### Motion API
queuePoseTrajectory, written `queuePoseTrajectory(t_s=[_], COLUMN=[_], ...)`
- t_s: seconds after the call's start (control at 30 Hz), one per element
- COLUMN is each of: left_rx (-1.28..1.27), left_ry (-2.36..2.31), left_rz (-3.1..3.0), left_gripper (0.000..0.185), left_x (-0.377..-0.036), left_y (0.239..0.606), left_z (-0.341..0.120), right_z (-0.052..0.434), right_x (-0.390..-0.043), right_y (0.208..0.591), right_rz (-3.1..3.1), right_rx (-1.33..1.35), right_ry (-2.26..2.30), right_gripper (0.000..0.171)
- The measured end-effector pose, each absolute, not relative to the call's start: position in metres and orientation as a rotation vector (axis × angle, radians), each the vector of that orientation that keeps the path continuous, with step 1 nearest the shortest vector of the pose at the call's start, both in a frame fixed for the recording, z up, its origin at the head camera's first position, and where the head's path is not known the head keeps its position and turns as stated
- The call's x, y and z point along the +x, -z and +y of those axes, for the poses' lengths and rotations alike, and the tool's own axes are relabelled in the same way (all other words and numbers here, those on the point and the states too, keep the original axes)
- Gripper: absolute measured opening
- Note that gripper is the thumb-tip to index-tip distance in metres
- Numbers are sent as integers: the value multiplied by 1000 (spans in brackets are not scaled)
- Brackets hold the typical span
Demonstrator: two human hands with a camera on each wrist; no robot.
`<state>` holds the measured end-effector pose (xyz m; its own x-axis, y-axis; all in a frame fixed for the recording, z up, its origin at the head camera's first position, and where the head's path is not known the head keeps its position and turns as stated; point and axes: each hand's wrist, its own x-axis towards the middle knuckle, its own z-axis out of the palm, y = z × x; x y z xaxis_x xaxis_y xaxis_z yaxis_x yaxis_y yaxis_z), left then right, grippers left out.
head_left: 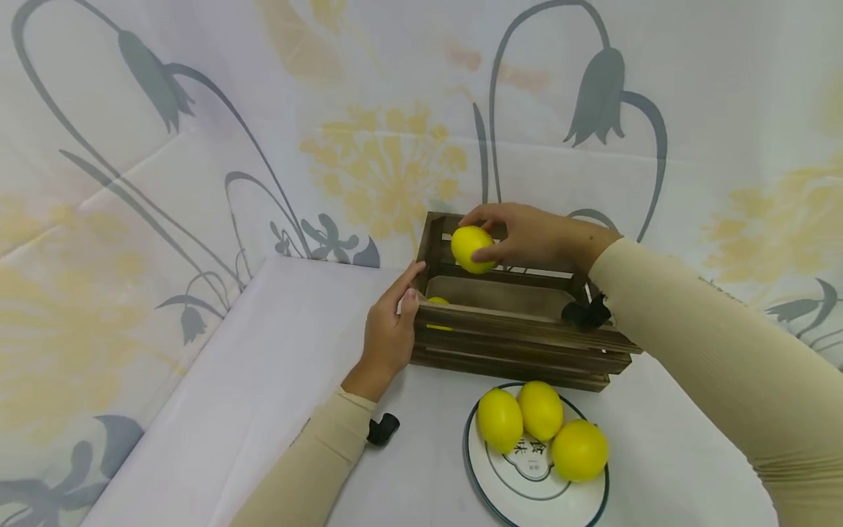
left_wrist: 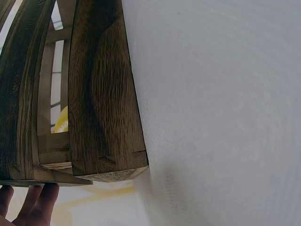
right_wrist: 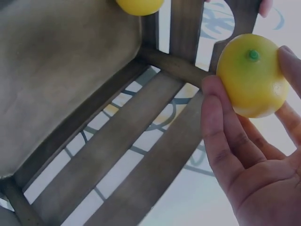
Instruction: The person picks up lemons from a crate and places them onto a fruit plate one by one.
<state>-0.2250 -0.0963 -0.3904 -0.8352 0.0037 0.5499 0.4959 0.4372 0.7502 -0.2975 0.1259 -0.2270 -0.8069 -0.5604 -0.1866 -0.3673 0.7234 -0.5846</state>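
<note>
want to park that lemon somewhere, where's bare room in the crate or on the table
Most of the crate floor is bare; only one lemon sits at its left end. The white table left of the left hand is free. The plate is crowded with three lemons.

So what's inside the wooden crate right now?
One lemon lies inside the wooden crate at its left end; the front slats hide most of it. The right hand holds another lemon above the opening.

A staged tabletop set rather than a lived-in room: a white floral-printed cloth backdrop hangs behind and left of a white-covered table bearing a dark slatted wooden crate.
</note>
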Motion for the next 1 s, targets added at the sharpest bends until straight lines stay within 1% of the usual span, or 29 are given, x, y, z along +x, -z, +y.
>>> queuePoseTrajectory(t_s=[0.1,0.33,0.5,0.77,1.0], left_rx=[-413,-410,-428,-409,-422], left_ry=[1383,1378,1384,1384,1398], left_rz=[-2210,-2224,-2213,-2204,-2190], left_gripper=[53,61,60,59,58], left_x=[-226,-226,-226,-224,-226], left_y=[390,391,389,389,386], left_z=[-98,-102,-103,-103,-103], right_z=[125,125,127,133,139], right_x=[-296,-291,-285,-272,-257], right_y=[225,225,224,224,216], right_rz=[2617,2638,2671,2741,2776], right_rx=[-728,-780,-831,-852,-853], right_ry=[756,776,816,908,1004], right_gripper=[51,53,55,61,59])
